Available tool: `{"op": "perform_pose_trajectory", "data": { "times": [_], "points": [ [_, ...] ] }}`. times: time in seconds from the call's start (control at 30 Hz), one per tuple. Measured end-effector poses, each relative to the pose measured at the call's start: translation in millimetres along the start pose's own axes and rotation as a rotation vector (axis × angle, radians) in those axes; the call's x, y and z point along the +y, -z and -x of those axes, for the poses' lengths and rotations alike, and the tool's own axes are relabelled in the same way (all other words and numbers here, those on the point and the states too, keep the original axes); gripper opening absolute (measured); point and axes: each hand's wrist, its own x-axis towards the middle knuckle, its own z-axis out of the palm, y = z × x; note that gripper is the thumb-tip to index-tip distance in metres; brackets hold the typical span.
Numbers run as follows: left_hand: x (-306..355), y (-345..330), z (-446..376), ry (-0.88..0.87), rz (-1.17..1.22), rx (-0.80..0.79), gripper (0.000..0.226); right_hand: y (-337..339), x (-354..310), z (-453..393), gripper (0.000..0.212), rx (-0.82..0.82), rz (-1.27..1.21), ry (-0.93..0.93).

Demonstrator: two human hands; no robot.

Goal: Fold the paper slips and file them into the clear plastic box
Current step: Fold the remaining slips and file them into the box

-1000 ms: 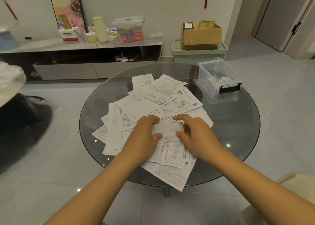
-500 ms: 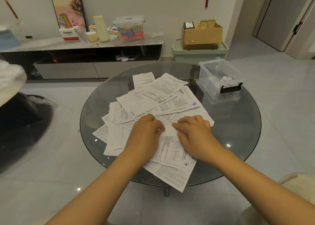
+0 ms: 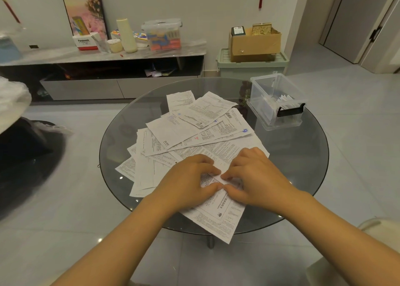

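We have both hands on the pile of paper slips (image 3: pixel 190 134), which is spread over the middle of the round glass table (image 3: pixel 303 177). Our left hand (image 3: pixel 188 181) and right hand (image 3: pixel 255 177) meet fingertip to fingertip, pinching one small slip (image 3: pixel 218 178) at the pile's near edge. The clear plastic box (image 3: pixel 277 101) sits at the table's far right rim, beyond the pile, with folded slips inside.
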Motion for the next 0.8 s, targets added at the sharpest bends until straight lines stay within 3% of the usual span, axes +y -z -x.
{"op": "perform_pose_trajectory", "data": {
  "times": [0.2, 0.33, 0.5, 0.6, 0.8],
  "points": [
    [3.6, -1.3, -0.6, 0.014, 0.108, 0.049, 0.02, -5.1, -4.0, -3.2, 0.021, 0.168, -0.011, -0.046],
    [3.7, -3.4, -1.1, 0.067, 0.228, 0.111, 0.011, -4.3, -4.5, -3.3, 0.033, 0.164, -0.25, -0.128],
    [-0.1, -3.9, -3.7, 0.162, 0.26, 0.198, 0.017, -10.6, 0.9, -5.1, 0.037, 0.252, -0.356, -0.197],
    [-1.0, -5.8, -5.6, 0.197, 0.275, 0.193, 0.015, -13.9, -2.0, -7.5, 0.038, 0.221, -0.311, -0.161],
    [-5.0, -2.2, -9.3, 0.274, 0.364, 0.147, 0.047, -25.2, -7.3, -10.4, 0.036, 0.12, -0.192, -0.105]
  ]
}}
